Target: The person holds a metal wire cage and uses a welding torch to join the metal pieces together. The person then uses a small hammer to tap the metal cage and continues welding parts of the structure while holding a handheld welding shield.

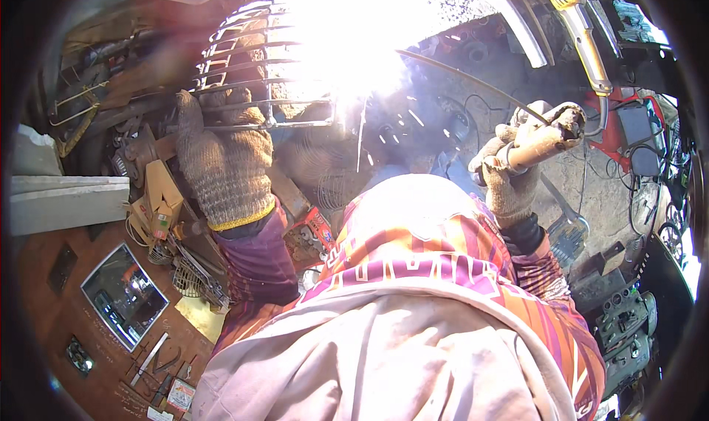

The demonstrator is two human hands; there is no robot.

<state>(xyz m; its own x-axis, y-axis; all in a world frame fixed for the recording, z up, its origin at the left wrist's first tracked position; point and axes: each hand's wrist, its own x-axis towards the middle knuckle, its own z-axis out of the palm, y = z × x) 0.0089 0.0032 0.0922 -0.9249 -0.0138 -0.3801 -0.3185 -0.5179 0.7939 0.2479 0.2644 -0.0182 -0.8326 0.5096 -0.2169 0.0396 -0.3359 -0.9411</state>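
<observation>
My left hand, in a knitted work glove with a yellow cuff, has its fingers around the lower bars of a metal bar rack. In my right hand, also gloved, is a worn welding electrode holder. A thin welding rod runs from the holder up and left to the rack's right side. At the rod's far end a white glare hides the tip and that part of the rack. Sparks fall below it.
A yellow power tool is at the upper right, above a red case and cables. At left are a cardboard box, a pale slab and a hacksaw. A brown board bears a framed glass panel and hand tools.
</observation>
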